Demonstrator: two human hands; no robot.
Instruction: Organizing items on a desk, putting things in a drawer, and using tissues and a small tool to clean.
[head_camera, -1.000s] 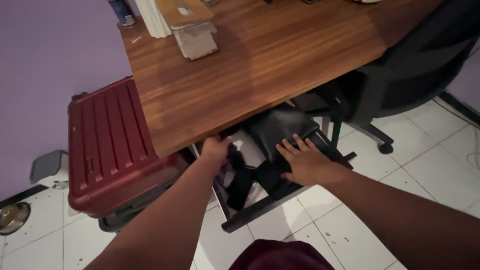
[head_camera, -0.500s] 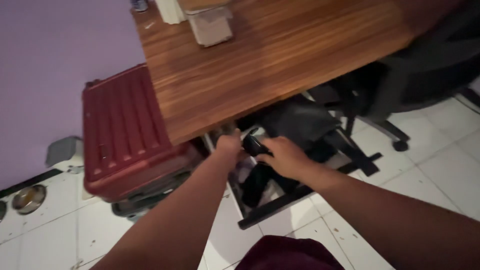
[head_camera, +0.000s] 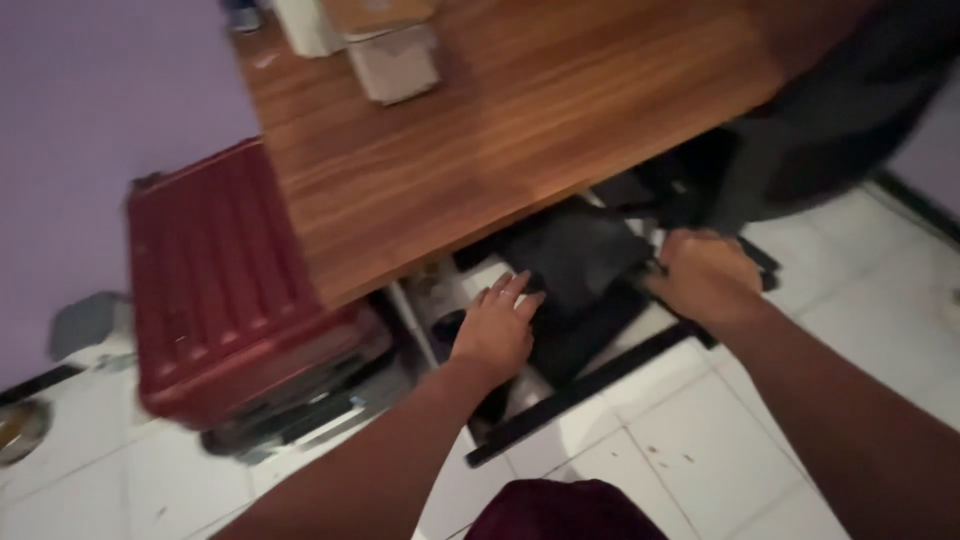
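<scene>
Black bag (head_camera: 580, 262) sits in a dark-framed rack (head_camera: 590, 385) under the front edge of the wooden desk (head_camera: 480, 130), beside a red suitcase (head_camera: 220, 280). Judgement: steady the dark contents with one hand, draw with the other, and keep clear of the desk edge. Left hand (head_camera: 495, 330) lies flat, fingers spread, palm down on dark cloth at the rack's near left; not gripping. Right hand (head_camera: 705, 275) is clenched at the bag's right corner, apparently clutching its edge. Both forearms reach forward and downward. Office chair (head_camera: 830, 120) stands right.
</scene>
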